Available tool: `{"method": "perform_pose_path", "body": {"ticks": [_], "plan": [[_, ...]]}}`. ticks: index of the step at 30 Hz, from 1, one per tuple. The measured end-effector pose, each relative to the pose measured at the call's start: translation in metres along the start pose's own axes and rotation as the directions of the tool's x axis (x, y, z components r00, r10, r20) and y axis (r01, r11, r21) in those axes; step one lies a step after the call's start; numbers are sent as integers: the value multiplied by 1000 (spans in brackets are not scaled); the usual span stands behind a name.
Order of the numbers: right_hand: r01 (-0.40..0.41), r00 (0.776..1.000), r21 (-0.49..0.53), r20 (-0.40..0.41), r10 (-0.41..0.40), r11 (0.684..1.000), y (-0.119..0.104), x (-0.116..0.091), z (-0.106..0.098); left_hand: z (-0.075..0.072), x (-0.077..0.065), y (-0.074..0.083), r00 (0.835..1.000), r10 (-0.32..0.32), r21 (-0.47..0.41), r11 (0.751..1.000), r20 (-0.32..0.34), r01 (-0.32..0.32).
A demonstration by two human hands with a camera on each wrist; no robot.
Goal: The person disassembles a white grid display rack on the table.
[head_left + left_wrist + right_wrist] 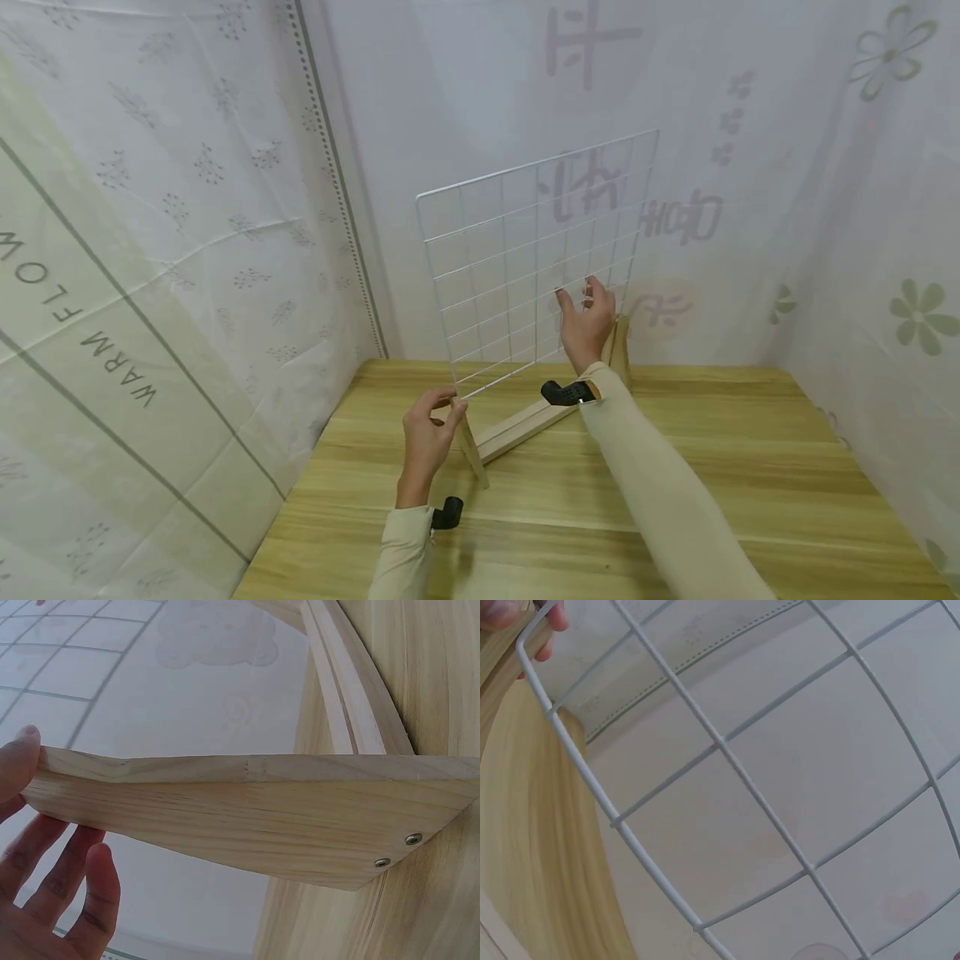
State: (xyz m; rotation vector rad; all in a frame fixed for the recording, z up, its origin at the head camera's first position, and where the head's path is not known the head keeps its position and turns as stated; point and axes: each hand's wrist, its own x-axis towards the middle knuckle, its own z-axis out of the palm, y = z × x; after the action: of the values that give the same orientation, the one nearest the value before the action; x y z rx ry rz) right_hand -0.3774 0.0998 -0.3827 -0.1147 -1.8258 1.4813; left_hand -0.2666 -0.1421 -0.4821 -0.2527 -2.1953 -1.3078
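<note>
My left hand (429, 437) pinches the top end of a pale wooden upright (225, 802), thumb on one side and fingers on the other. Right there is the lower left corner of a white wire grid panel (537, 242), which stands tilted above the wooden stand. Partway along the panel's lower right area, my right hand (587, 327) grips the wires, its fingertips curled at them. A grooved wooden crossbar (517, 427) joins the left upright to the right upright (621, 346), which is partly hidden by my right hand and wrist.
The stand rests on a wood-grain table (697, 467). Printed cloth hangs behind it and along both sides, with a white back curtain (480, 75) close to the table's far edge. Two screw heads (413, 839) show near the upright's lower end. Black straps sit on both wrists.
</note>
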Motion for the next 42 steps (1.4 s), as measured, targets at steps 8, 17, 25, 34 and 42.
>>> {"method": "perform_pose_path", "body": {"ticks": [8, 17, 25, 34, 42], "plan": [[8, 1000, 6, -25, -8, 1000, -6, 4, -3, 1, -1, -2, 1000, 10, -9, 1000, -4, -10], [39, 999, -13, -31, -39, 999, -10, 10, -12, 0, -1, -2, 1000, 24, -6, 1000, -7, -24], [30, 999, -20, -23, -31, 999, -2, 12, -35, -1, -3, -4, 1000, 25, 4, 1000, -2, -25], [14, 1000, -90, -11, -15, 996, 15, 13, -56, -1, -3, -4, 1000, 28, 10, 1000, -5, -28], [75, 997, -185, 39, -69, 980, 30, 7, -78, -1, -5, -5, 1000, 30, 2, 1000, -1, -30]]}}
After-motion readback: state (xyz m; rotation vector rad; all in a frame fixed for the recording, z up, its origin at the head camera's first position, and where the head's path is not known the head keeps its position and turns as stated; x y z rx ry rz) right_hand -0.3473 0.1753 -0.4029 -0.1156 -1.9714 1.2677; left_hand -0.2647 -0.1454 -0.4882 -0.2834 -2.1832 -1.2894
